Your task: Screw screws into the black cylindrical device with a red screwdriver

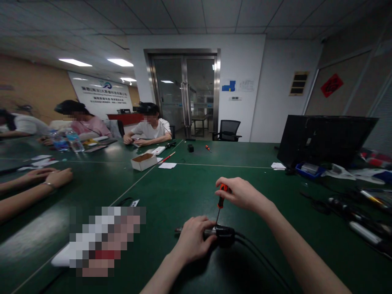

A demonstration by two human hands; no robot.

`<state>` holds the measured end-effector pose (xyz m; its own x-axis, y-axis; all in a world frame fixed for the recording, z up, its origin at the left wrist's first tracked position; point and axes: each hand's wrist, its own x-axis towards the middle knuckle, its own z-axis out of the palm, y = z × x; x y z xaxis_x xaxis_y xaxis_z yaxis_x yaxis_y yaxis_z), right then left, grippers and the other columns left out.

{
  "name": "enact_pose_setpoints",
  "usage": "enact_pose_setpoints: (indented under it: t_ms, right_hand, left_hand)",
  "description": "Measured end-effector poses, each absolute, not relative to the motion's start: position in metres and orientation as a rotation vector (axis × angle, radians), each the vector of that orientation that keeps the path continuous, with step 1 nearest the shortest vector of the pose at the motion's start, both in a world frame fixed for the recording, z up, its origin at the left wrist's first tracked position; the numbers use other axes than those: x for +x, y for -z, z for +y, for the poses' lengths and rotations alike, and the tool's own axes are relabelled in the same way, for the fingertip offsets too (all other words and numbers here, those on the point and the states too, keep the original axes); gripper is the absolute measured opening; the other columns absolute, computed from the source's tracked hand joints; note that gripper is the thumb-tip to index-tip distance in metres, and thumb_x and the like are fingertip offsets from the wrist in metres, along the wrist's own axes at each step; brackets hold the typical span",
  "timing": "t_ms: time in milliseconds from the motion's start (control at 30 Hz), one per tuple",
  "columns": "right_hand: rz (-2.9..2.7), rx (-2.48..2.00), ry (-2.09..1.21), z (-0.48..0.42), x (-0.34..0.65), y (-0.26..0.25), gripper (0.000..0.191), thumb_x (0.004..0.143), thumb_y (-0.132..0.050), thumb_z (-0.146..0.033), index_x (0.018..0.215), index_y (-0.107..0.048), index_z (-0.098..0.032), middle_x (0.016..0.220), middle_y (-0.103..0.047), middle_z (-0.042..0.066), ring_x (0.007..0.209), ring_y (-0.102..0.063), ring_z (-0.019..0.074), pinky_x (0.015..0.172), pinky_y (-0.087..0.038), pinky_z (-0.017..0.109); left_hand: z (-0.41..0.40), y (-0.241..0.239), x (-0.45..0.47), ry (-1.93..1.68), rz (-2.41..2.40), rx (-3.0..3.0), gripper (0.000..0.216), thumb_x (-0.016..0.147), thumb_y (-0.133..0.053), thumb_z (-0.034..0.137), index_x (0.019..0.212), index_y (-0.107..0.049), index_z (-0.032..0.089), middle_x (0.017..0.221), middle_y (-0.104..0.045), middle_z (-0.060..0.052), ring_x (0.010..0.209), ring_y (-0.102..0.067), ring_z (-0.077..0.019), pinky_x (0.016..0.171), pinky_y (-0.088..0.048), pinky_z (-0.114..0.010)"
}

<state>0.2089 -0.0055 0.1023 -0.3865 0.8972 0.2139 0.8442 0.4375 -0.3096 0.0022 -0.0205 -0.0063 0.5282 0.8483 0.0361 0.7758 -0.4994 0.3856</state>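
Observation:
My right hand [235, 191] grips the orange and black handle of a screwdriver [221, 197], which stands nearly upright with its tip down. The tip meets a dark, narrow device [226, 236] with a metallic middle and a black end lying on the green table. My left hand [196, 239] is wrapped over the metallic part and presses it against the tabletop, hiding much of it. Black cables [255, 254] run from the black end toward the lower right. Whether the tip sits in a screw is too small to tell.
On the green table [196, 188], an open white box [143, 161] and a second screwdriver [208, 148] lie farther off. A black monitor [326, 141] and several tools [364, 230] are at right. Another person's hands [58, 178] rest at left, near a partly blurred white object [61, 258].

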Motion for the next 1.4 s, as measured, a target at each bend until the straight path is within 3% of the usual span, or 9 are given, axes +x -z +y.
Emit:
enact_pose_setpoints:
  t_ms: [367, 500, 633, 733, 900, 1033, 1233, 1333, 1400]
  right_hand:
    - [-2.376, -1.414, -0.14, -0.007, 0.197, -0.105, 0.018, 0.094, -0.068, -0.033, 0.109, -0.066, -0.024, 0.095, -0.075, 0.004, 0.082, -0.067, 0.0194, 0.068, -0.038, 0.027]
    - [-2.382, -1.37, -0.209, -0.01, 0.196, -0.105, 0.029, 0.088, -0.069, -0.023, 0.116, -0.061, -0.023, 0.092, -0.073, 0.003, 0.079, -0.065, 0.0174, 0.066, -0.037, 0.025]
    - [-2.423, -1.275, -0.246, -0.013, 0.198, -0.105, 0.024, 0.085, -0.067, -0.016, 0.109, -0.063, -0.022, 0.093, -0.073, 0.002, 0.08, -0.066, 0.016, 0.067, -0.038, 0.024]
    - [-2.434, -1.331, -0.131, -0.013, 0.196, -0.105, 0.015, 0.091, -0.069, -0.031, 0.104, -0.067, -0.024, 0.09, -0.075, 0.002, 0.08, -0.068, 0.0177, 0.067, -0.038, 0.025]
    - [-2.379, -1.612, 0.157, -0.008, 0.19, -0.103, 0.037, 0.098, -0.056, -0.059, 0.102, -0.069, -0.025, 0.088, -0.076, 0.006, 0.083, -0.071, 0.0237, 0.064, -0.037, 0.028]
    - [-2.405, -1.549, 0.082, -0.007, 0.191, -0.104, 0.022, 0.097, -0.062, -0.042, 0.109, -0.065, -0.024, 0.093, -0.076, 0.005, 0.086, -0.07, 0.0226, 0.066, -0.036, 0.028]
    - [-2.474, -1.36, -0.142, -0.014, 0.204, -0.112, 0.028, 0.084, -0.069, -0.02, 0.111, -0.062, -0.023, 0.099, -0.073, 0.004, 0.085, -0.066, 0.0179, 0.067, -0.036, 0.026]
    - [-2.475, -1.357, -0.089, -0.013, 0.201, -0.111, 0.018, 0.089, -0.072, -0.036, 0.099, -0.066, -0.023, 0.092, -0.074, 0.003, 0.081, -0.066, 0.0182, 0.066, -0.035, 0.026]
    - [-2.441, -1.453, 0.027, -0.011, 0.195, -0.108, 0.029, 0.093, -0.067, -0.053, 0.093, -0.067, -0.024, 0.087, -0.074, 0.004, 0.08, -0.067, 0.0199, 0.064, -0.035, 0.027]
  left_hand:
    - [0.005, -0.015, 0.009, -0.068, 1.173, 2.382, 0.025, 0.079, -0.07, 0.028, 0.1, -0.08, 0.021, 0.084, -0.073, -0.001, 0.076, -0.061, -0.0196, 0.066, -0.038, -0.025]
    - [0.011, -0.02, 0.009, -0.061, 1.165, 2.354, 0.043, 0.071, -0.079, 0.029, 0.114, -0.079, 0.022, 0.092, -0.073, -0.002, 0.078, -0.062, -0.0201, 0.065, -0.039, -0.025]
    - [0.009, -0.017, 0.005, -0.132, 1.117, 2.345, 0.037, 0.077, -0.075, 0.032, 0.112, -0.079, 0.022, 0.092, -0.073, -0.003, 0.081, -0.062, -0.0208, 0.069, -0.041, -0.026]
    - [0.005, -0.015, 0.004, -0.17, 1.143, 2.407, 0.036, 0.079, -0.074, 0.035, 0.113, -0.079, 0.023, 0.097, -0.073, -0.005, 0.087, -0.063, -0.0228, 0.075, -0.043, -0.028]
    - [0.004, -0.011, 0.005, -0.176, 1.137, 2.496, 0.032, 0.083, -0.07, 0.036, 0.111, -0.08, 0.024, 0.092, -0.074, -0.005, 0.083, -0.063, -0.0225, 0.077, -0.043, -0.028]
    - [0.006, -0.007, 0.006, -0.207, 1.102, 2.54, 0.031, 0.083, -0.071, 0.038, 0.108, -0.08, 0.024, 0.094, -0.075, -0.006, 0.083, -0.064, -0.023, 0.074, -0.043, -0.028]
    - [0.005, -0.005, 0.007, -0.226, 1.096, 2.556, 0.025, 0.084, -0.07, 0.035, 0.104, -0.08, 0.024, 0.091, -0.075, -0.004, 0.08, -0.065, -0.0218, 0.072, -0.042, -0.027]
    - [0.004, -0.005, 0.008, -0.223, 1.113, 2.547, 0.026, 0.085, -0.069, 0.035, 0.107, -0.08, 0.024, 0.092, -0.075, -0.004, 0.082, -0.065, -0.0221, 0.073, -0.042, -0.026]
    - [0.004, -0.005, 0.008, -0.224, 1.13, 2.546, 0.027, 0.085, -0.069, 0.035, 0.107, -0.08, 0.025, 0.093, -0.075, -0.004, 0.085, -0.066, -0.0229, 0.075, -0.043, -0.027]
